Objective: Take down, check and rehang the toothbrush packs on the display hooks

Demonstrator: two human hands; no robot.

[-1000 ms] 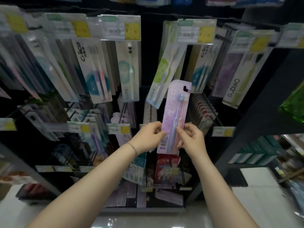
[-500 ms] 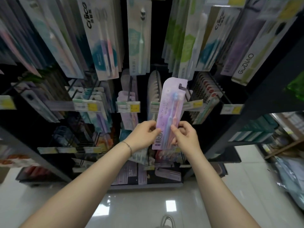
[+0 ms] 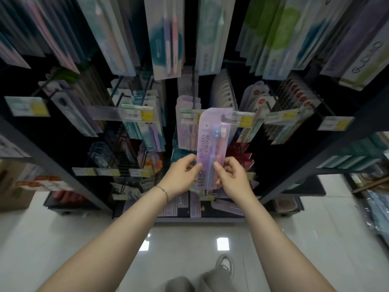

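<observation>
Both hands are pinching the lower part of a lilac toothbrush pack (image 3: pixel 212 142), holding it upright in mid-air. The left hand (image 3: pixel 182 174) is clamping the pack's edge at nine o'clock, thumb on the front face; the right hand (image 3: pixel 232 175) is gripping the opposite edge at three o'clock, fingers curling round the back. A thin bracelet (image 3: pixel 163 191) is sitting on the left wrist.

The pack is showing two brush heads near its top and the words QUICK CLEAN running up its face. Its hang hole is sitting at twelve o'clock, in front of a row of price tags (image 3: pixel 189 116); whether it is touching any hook, the blur is not letting me tell. Just behind it, at eleven o'clock, matching lilac packs (image 3: pixel 185 131) are hanging on a hook. At one o'clock, white packs with red dots (image 3: pixel 261 102) are crowding their own pegs. Up at twelve, long blurred packs (image 3: pixel 166 36) are dangling from the upper row. Down at six, the glossy floor (image 3: pixel 189 245) is reflecting ceiling lights, and a shoe (image 3: pixel 225 263) is peeking in.
</observation>
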